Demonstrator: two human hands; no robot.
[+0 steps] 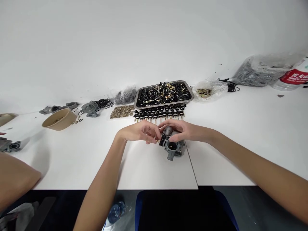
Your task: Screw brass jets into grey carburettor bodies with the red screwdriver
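Head view: right hand (184, 130) holds carburetor (173, 149) with room before table edge (163, 188)

Behind the carburetor (172, 146) lie rows of fittings (160, 113), then a tray (190, 90), with a bowl (66, 122) left and a bottle (294, 77) right.
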